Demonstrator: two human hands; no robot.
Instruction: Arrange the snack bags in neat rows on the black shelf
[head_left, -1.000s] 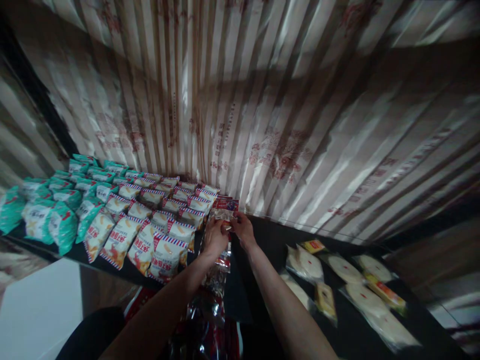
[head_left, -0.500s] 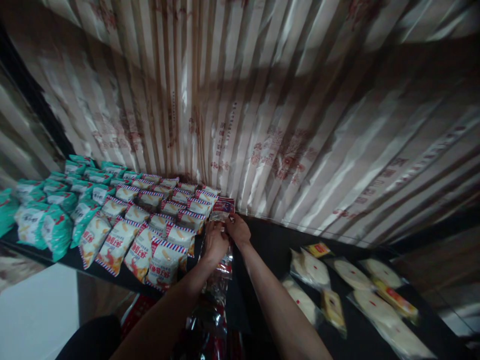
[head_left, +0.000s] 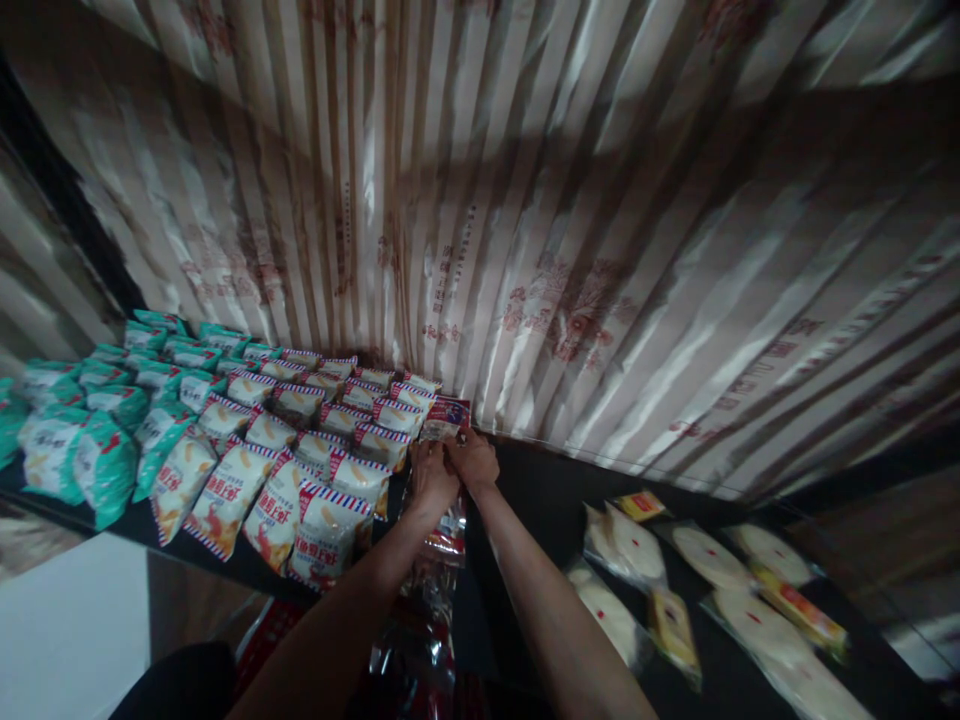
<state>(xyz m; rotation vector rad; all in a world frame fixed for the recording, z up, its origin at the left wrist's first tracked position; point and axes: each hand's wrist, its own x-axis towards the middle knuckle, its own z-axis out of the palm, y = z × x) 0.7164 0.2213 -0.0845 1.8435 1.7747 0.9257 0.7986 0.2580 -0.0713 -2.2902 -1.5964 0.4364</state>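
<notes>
A row of shiny red-and-clear plastic packets (head_left: 448, 545) runs from the curtain toward me, between the chip bags and the bare black tabletop. My left hand (head_left: 435, 478) is on these packets, its fingers curled down over one. Right beside it, nearly touching, my right hand (head_left: 474, 460) has its fingers bent in at the far part of the row. Both hands look closed on a packet, though the fingertips are partly hidden. Just left of my hands stand white snack bags (head_left: 330, 530) with blue-and-red striped edges, lined up in several rows.
Teal snack bags (head_left: 105, 465) fill the left end of the black table (head_left: 525, 510). On the right lie clear-wrapped round, flat pale items (head_left: 709, 555) and small yellow packets (head_left: 673, 635). A pleated printed curtain (head_left: 555, 250) hangs behind. A white surface (head_left: 75, 630) is at lower left.
Both hands stay at almost the same place on the packets, with only slight finger movement. The view has shifted slightly.
</notes>
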